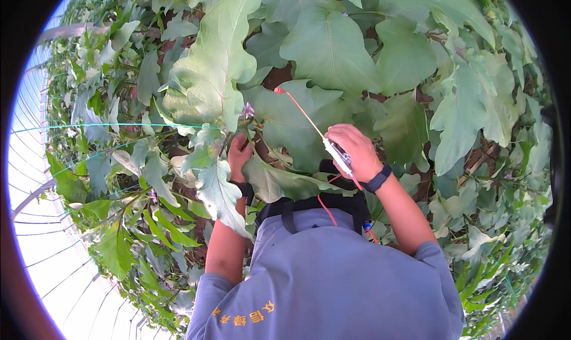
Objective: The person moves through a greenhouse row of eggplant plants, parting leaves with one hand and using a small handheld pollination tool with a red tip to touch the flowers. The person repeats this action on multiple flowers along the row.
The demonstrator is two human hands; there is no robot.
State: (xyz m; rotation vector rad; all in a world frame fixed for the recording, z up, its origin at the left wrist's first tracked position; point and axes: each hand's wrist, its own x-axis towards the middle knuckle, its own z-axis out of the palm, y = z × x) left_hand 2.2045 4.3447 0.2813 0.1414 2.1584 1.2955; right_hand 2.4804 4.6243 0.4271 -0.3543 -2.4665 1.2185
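My right hand (354,150) is closed around the white handle (337,156) of a small sprayer wand. Its thin wand (304,113) slants up and left to a red nozzle tip (279,91), near broad eggplant leaves. A red hose (327,210) runs down from the handle to my waist. My left hand (239,155) is at an eggplant stem, below a purple flower (247,111); leaves partly cover it, and whether its fingers grip the stem cannot be told. A pale lobed leaf (220,193) hangs over my left wrist. Both wrists wear dark bands.
Dense eggplant plants surround me on all sides. Green support strings (116,125) cross at the left. Beyond them stand the curved ribs and pale film of a greenhouse wall (53,251). A black bag or belt (308,205) sits at my waist.
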